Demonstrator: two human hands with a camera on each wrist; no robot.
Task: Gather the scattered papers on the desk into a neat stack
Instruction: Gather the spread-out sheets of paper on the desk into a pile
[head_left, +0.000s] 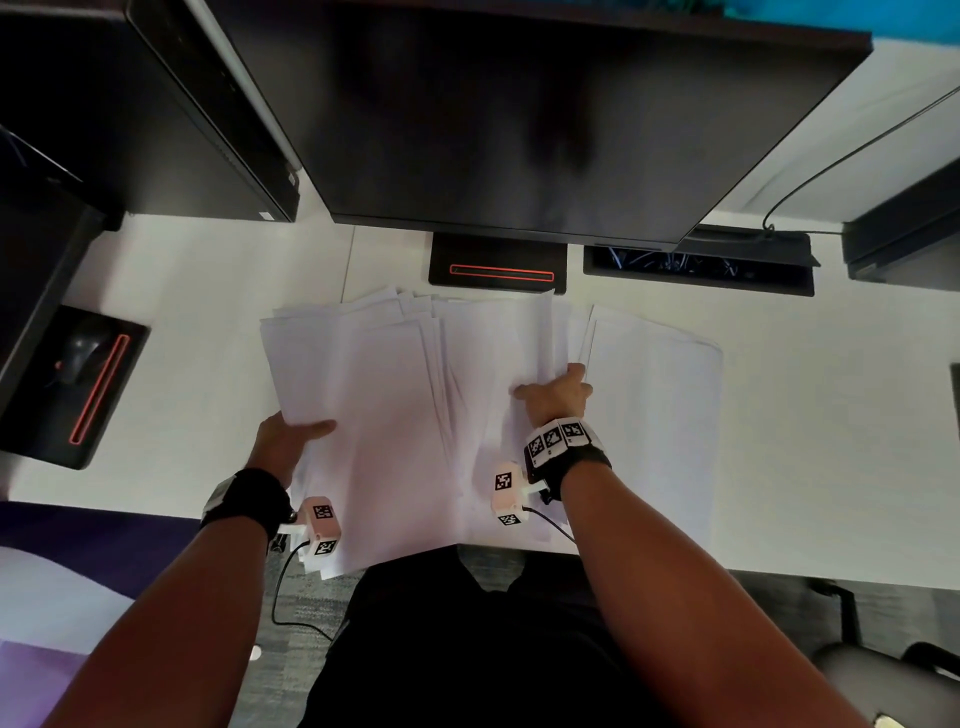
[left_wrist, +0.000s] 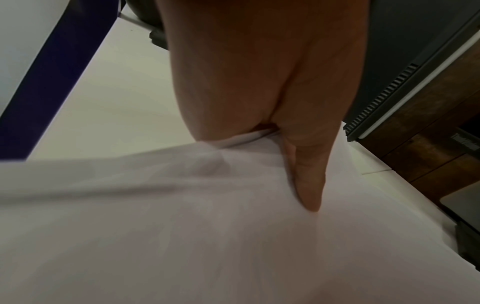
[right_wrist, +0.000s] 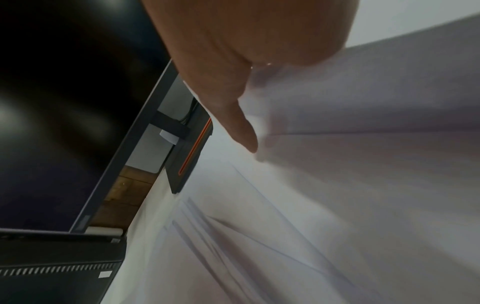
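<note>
A fanned pile of white papers (head_left: 395, 405) lies on the white desk (head_left: 197, 291) in front of me, its near end hanging over the front edge. My left hand (head_left: 293, 434) grips the pile's left edge; in the left wrist view its thumb (left_wrist: 309, 181) lies on top of the papers (left_wrist: 207, 236), the other fingers hidden beneath. My right hand (head_left: 558, 392) holds the pile's right edge. In the right wrist view its thumb (right_wrist: 239, 123) presses the top sheet (right_wrist: 337, 185). More sheets (head_left: 660, 415) lie flat to the right, beyond that hand.
A large dark monitor (head_left: 519, 114) hangs over the back of the desk, its stand base (head_left: 498, 267) just behind the papers. A cable tray (head_left: 696, 270) sits at back right. A mouse (head_left: 85, 348) rests on another stand base at the left.
</note>
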